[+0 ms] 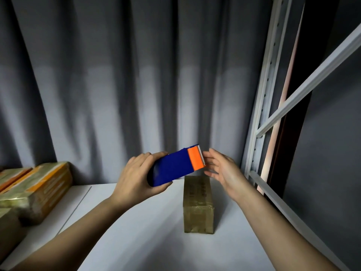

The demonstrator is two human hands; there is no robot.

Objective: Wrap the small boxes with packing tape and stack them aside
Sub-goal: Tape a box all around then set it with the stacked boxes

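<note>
My left hand (134,176) grips a blue tape dispenser (172,168) with an orange end and a toothed blade, held in the air above the white table (136,231). My right hand (222,169) is at the blade end, fingers relaxed and spread; whether they touch tape I cannot tell. Below both hands a small brown box (198,208), wrapped in glossy tape, stands on the table.
Several taped boxes (37,188) with orange markings lie stacked at the table's left edge. A grey curtain hangs behind the table. A white metal shelf frame (259,122) with a diagonal brace rises on the right, close to my right arm.
</note>
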